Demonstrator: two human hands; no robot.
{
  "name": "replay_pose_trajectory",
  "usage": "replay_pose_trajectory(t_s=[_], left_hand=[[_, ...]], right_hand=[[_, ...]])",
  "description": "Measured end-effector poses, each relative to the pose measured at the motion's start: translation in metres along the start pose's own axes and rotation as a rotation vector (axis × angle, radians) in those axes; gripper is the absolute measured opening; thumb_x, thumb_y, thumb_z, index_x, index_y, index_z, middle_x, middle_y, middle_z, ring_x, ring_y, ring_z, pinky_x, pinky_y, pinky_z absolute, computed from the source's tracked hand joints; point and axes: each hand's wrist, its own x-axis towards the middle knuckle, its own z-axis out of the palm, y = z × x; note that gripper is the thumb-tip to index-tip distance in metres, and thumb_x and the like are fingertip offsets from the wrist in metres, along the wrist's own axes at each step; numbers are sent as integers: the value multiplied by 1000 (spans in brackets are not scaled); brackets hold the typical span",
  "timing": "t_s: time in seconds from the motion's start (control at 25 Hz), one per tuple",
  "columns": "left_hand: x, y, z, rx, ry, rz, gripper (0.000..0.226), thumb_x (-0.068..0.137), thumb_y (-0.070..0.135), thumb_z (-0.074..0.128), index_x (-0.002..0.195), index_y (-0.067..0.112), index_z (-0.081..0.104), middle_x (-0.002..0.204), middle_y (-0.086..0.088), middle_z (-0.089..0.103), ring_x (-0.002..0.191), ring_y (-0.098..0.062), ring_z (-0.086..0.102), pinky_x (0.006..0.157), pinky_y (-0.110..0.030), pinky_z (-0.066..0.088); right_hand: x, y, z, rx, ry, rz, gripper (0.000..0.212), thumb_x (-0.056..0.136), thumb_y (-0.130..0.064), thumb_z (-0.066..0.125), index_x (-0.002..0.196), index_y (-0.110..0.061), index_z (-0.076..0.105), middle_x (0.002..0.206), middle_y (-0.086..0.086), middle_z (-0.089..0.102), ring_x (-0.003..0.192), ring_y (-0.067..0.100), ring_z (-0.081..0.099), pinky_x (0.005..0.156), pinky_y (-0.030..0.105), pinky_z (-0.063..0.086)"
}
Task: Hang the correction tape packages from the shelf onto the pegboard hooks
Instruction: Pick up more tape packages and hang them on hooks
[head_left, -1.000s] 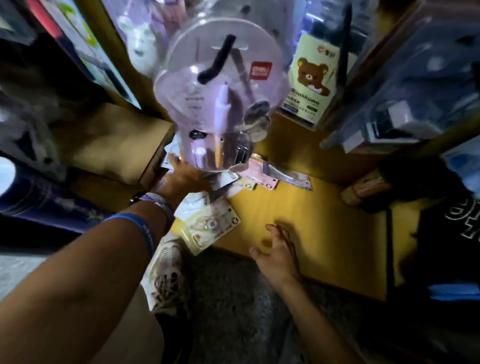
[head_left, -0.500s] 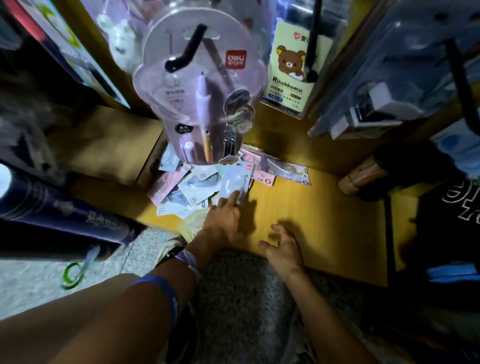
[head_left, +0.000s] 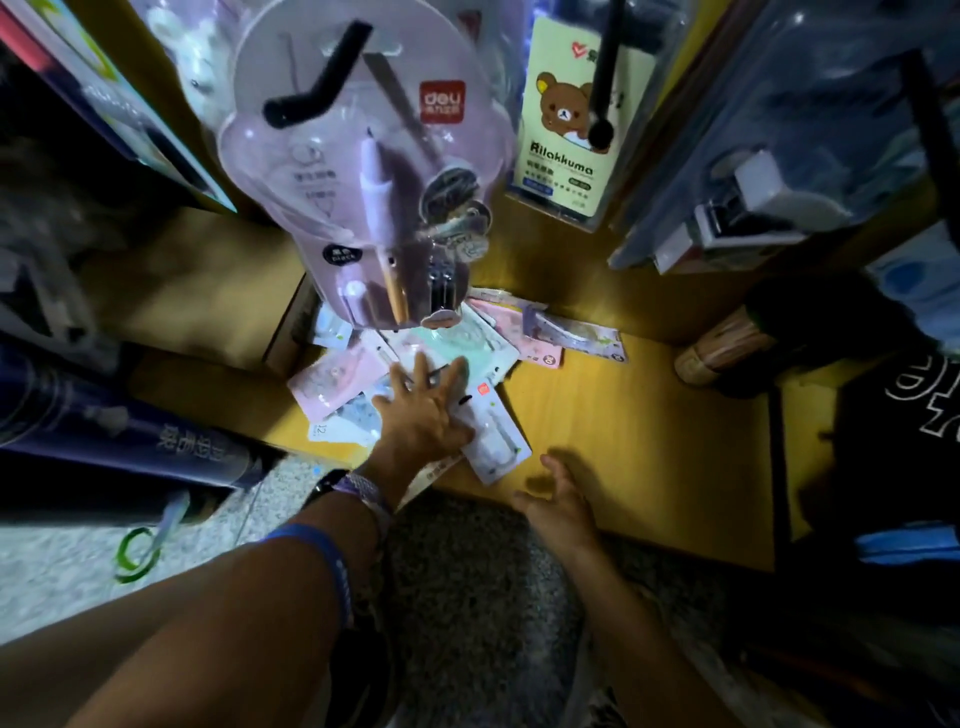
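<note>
Left hand: I see my left hand stretched forward from a straight, extended arm, palm down, fingers spread and flat on the heap of correction tape packages; it presses on them and curls round nothing.
Left wrist: a dark watch and a woven band sit at the wrist, with a blue band further up the forearm.
Right hand: my right hand hovers low at the front edge of the shelf, fingers loosely spread and relaxed, holding nothing.
Packages: they lie loose and overlapping at the back left of the wooden shelf; one white package juts out from beneath my left palm toward the right hand.
Hooks: a black hook above carries a pale purple pen pack; beside it hangs a bear card.
</note>
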Motion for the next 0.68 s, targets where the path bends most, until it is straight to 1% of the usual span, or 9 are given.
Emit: replay_pose_trajectory(t_s=[0.12, 0.16, 0.28, 0.4, 0.44, 0.48, 0.56, 0.64, 0.68], left_hand=[[-21, 18, 18, 34, 45, 92, 91, 84, 59, 56, 153, 43, -1, 163, -7, -2, 145, -44, 6, 105, -64, 28], [-24, 21, 24, 18, 30, 110, 92, 83, 59, 57, 152, 44, -1, 163, -6, -1, 145, -43, 7, 105, -63, 29], [-22, 17, 33, -115, 5, 223, 97, 72, 65, 52, 152, 47, 0, 163, -4, 9, 146, -39, 11, 110, -57, 30], [-32, 7, 22, -440, 40, 350, 95, 69, 58, 47, 155, 35, 14, 162, -7, 18, 150, -26, 14, 118, -41, 24], [-40, 5, 22, -515, 90, 322, 93, 69, 53, 47, 154, 28, 21, 161, -8, 20, 149, -24, 17, 117, -38, 27], [-48, 1, 23, -541, 172, 249, 91, 68, 52, 45, 153, 22, 27, 159, -11, 24, 146, -27, 24, 113, -40, 33], [-61, -12, 34, -425, 351, 36, 83, 73, 51, 42, 148, 16, 38, 153, -19, 35, 137, -38, 36, 103, -52, 40], [-66, -34, 46, -302, 385, -86, 67, 78, 44, 47, 139, 19, 45, 146, -22, 42, 131, -43, 41, 98, -57, 43], [-64, -45, 50, -252, 371, -49, 63, 76, 42, 50, 135, 21, 45, 145, -24, 43, 130, -45, 41, 97, -58, 43]], right_hand=[[-3, 4, 11, 178, -56, 18, 69, 84, -3, 68, 140, -29, 37, 140, -2, 42, 112, 22, 50, 77, 22, 47], [-3, 6, 14, 213, -51, 36, 75, 83, 1, 68, 143, -26, 33, 143, -1, 37, 110, 21, 50, 76, 25, 48], [6, 15, 15, 329, 114, 87, 85, 79, 5, 71, 148, -20, 28, 148, 10, 33, 111, 25, 51, 79, 31, 47], [11, 22, 9, 370, 243, 194, 87, 74, -6, 79, 144, -29, 33, 148, 14, 32, 119, 37, 50, 90, 49, 53], [14, 26, 8, 365, 261, 213, 87, 74, -9, 79, 144, -30, 33, 148, 13, 31, 120, 39, 49, 91, 52, 53], [13, 25, 9, 354, 281, 222, 86, 74, -9, 78, 145, -29, 33, 146, 13, 32, 119, 40, 49, 91, 52, 53], [14, 27, 14, 353, 364, 210, 81, 75, -8, 75, 143, -22, 34, 142, 13, 40, 115, 39, 52, 89, 47, 53], [13, 31, 21, 389, 414, 242, 76, 79, -9, 73, 143, -11, 33, 142, 16, 44, 114, 35, 53, 85, 39, 53], [12, 34, 25, 445, 400, 274, 77, 81, -12, 72, 145, -9, 31, 144, 15, 44, 115, 34, 53, 86, 39, 53]])
